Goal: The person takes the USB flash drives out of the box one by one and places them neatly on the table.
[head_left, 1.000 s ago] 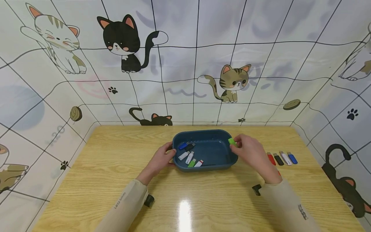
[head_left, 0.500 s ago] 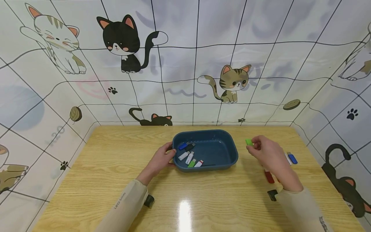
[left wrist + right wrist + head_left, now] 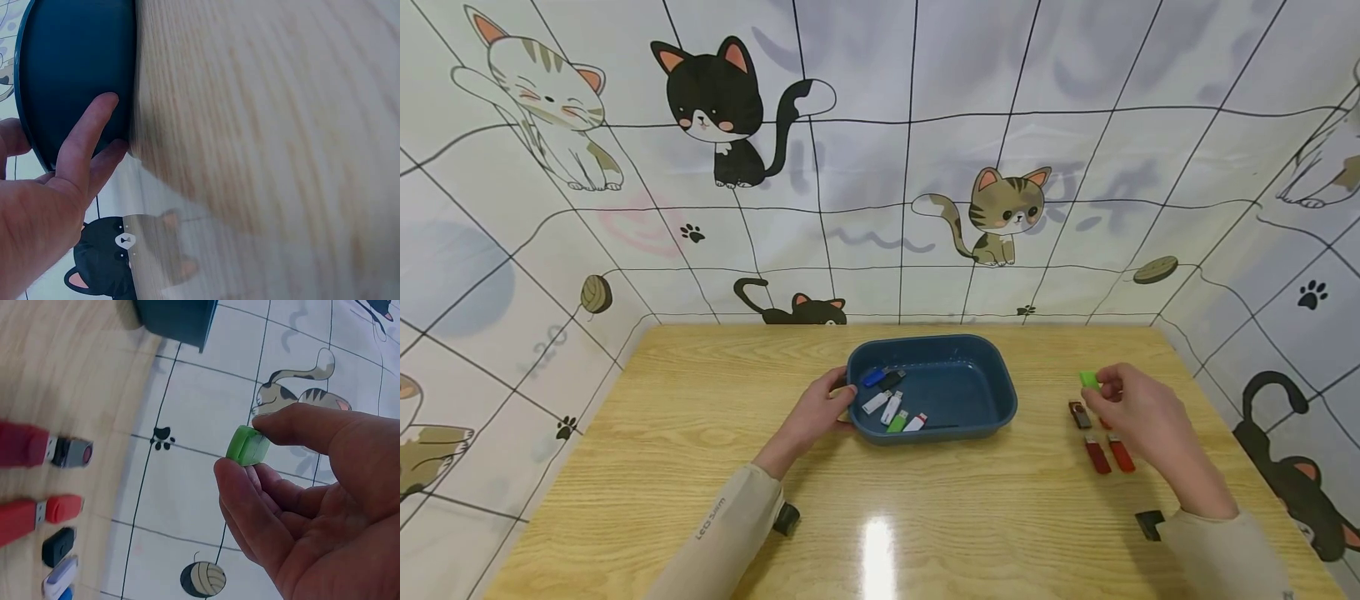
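Note:
My right hand pinches a green USB stick between thumb and fingertips, held above the right part of the table. In the right wrist view the green stick is seen close up. My left hand grips the left end of a dark blue plastic bin; in the left wrist view its fingers lie along the outer wall. Inside the bin, on its left side, are a blue stick, a black one, a green one and several white ones.
Below the right hand lie a dark red stick, a red stick and a dark brown-grey stick. The right wrist view also shows a black stick and a whitish one. A cat-printed sheet surrounds the table.
My right hand has moved right, away from the bin's right end, carrying the green USB stick over the row of sticks. The left hand and bin stay put.

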Demonstrator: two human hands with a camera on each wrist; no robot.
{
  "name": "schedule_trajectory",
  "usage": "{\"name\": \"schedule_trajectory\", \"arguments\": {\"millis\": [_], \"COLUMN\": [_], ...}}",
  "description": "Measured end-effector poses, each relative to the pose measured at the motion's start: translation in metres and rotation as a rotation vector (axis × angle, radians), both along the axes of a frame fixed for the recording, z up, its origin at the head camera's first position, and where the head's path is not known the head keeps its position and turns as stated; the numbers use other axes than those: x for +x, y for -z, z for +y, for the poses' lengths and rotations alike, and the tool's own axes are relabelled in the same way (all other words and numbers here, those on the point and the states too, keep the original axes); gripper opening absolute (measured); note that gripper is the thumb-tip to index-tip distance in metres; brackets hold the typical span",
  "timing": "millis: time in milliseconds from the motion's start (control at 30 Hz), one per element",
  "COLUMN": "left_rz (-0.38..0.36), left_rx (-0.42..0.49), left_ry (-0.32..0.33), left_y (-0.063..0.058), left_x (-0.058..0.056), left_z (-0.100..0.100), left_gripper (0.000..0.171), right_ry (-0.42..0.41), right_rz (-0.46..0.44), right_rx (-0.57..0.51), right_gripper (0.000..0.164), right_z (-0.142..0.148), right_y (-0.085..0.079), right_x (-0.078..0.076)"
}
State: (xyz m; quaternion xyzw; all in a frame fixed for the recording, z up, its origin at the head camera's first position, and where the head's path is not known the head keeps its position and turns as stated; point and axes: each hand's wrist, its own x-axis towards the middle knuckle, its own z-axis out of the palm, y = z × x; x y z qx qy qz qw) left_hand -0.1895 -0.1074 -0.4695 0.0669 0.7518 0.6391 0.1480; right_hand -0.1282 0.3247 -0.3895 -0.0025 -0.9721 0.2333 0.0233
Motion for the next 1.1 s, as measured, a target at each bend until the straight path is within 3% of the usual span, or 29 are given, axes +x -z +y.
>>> {"name": "schedule_trajectory", "arguments": {"millis": [900,1100], "left_rz": [0.001,-0.002], "left_rx": [0.004,0.012], "left_ry": [0.012,0.007], "left_y": [-0.002,-0.001], "left_x": [0.001,0.001], "left_z": [0.001,0.0], "left_gripper": [0.05,0.05], "right_ry": [0.133,0.125], "right_rz": [-0.11,-0.143], "right_rx": [0.081,0.095], "right_gripper": [0.05,0.051], "right_z": [0.056,0.066], "right_y": [0.016,0.021], "right_x": [0.011,0.013]}}
